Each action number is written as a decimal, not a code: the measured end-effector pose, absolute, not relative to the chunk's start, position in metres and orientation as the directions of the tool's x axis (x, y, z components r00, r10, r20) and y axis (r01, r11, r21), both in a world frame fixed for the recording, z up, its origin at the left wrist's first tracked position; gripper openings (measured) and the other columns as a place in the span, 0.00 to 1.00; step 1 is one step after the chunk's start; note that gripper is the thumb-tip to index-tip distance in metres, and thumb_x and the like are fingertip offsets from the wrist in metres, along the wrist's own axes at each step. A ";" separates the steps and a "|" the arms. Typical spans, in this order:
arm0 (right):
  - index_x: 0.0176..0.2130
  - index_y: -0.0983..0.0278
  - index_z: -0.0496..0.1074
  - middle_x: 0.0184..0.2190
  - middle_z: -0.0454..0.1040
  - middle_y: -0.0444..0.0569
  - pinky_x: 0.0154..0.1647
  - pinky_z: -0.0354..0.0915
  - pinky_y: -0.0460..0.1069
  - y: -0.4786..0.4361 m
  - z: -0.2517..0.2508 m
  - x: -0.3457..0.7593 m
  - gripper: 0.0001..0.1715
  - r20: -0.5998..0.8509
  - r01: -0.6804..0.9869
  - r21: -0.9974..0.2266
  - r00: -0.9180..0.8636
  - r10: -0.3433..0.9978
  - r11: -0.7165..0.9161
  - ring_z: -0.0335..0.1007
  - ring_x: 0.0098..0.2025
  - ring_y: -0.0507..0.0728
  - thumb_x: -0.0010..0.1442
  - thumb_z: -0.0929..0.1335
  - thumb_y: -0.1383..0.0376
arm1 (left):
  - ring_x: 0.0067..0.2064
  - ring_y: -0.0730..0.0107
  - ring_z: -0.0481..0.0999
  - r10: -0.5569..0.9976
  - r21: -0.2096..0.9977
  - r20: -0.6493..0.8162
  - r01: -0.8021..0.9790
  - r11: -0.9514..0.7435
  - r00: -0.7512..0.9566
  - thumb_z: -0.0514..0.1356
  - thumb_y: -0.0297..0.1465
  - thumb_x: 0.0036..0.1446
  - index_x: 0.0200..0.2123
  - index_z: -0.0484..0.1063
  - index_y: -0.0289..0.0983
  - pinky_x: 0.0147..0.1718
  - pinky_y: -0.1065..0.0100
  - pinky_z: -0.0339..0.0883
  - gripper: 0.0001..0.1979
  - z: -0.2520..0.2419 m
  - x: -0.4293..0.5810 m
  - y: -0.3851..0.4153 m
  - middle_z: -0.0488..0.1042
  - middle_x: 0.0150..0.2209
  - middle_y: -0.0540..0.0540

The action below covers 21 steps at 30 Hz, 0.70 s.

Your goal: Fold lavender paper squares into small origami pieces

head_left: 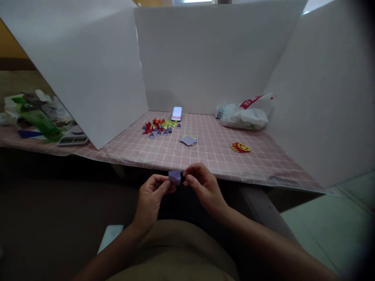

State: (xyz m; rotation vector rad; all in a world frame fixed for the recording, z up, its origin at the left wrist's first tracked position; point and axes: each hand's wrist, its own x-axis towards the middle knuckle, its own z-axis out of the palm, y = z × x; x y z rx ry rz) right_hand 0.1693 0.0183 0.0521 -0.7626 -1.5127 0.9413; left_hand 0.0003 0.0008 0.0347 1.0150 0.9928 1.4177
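My left hand [150,199] and my right hand [202,187] meet in front of the table's near edge, above my lap. Both pinch a small folded purple paper piece [175,176] between thumb and fingers. On the pink checked tablecloth [213,156] further off lies a cluster of small folded paper shapes [159,127] in red, orange, yellow-green and purple. Closer to me sits a short stack of square papers [188,140], purple on top of yellow.
A phone [177,113] with a lit screen stands at the back. A white plastic bag [244,115] lies back right; red and yellow paper bits [240,147] lie on the right. White boards wall the table. A calculator [73,140] and green clutter [38,119] lie beyond the left board.
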 end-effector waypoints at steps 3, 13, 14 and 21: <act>0.36 0.63 0.70 0.32 0.70 0.45 0.34 0.66 0.48 0.016 0.054 0.169 0.04 0.478 0.021 -0.872 -0.175 0.861 0.488 0.68 0.33 0.52 0.62 0.69 0.64 | 0.35 0.72 0.79 0.988 0.952 0.114 -0.272 -0.138 -0.101 0.68 0.31 0.55 0.35 0.77 0.35 0.37 0.71 0.75 0.06 0.032 0.002 -0.002 0.79 0.33 0.49; 0.32 0.63 0.71 0.34 0.71 0.47 0.38 0.63 0.50 0.015 0.058 0.169 0.03 0.475 0.100 -0.863 -0.174 0.862 0.496 0.67 0.36 0.55 0.60 0.68 0.68 | 0.37 0.71 0.78 0.974 0.941 0.218 -0.249 -0.227 -0.064 0.66 0.30 0.56 0.33 0.76 0.37 0.35 0.72 0.76 0.03 0.030 0.004 -0.007 0.78 0.36 0.49; 0.32 0.63 0.71 0.33 0.71 0.47 0.38 0.63 0.50 0.014 0.058 0.169 0.03 0.460 0.091 -0.873 -0.174 0.871 0.479 0.67 0.36 0.55 0.60 0.68 0.68 | 0.37 0.71 0.78 0.975 0.942 0.216 -0.251 -0.223 -0.057 0.66 0.30 0.56 0.33 0.75 0.37 0.35 0.72 0.76 0.03 0.029 0.004 -0.007 0.78 0.36 0.49; 0.31 0.64 0.70 0.28 0.71 0.44 0.34 0.61 0.48 0.014 0.056 0.169 0.03 0.427 0.148 -0.879 -0.182 0.886 0.454 0.66 0.31 0.52 0.58 0.68 0.69 | 0.34 0.70 0.79 0.991 0.968 0.111 -0.235 -0.091 0.071 0.65 0.34 0.57 0.39 0.74 0.38 0.37 0.69 0.73 0.08 0.034 -0.002 -0.005 0.79 0.34 0.49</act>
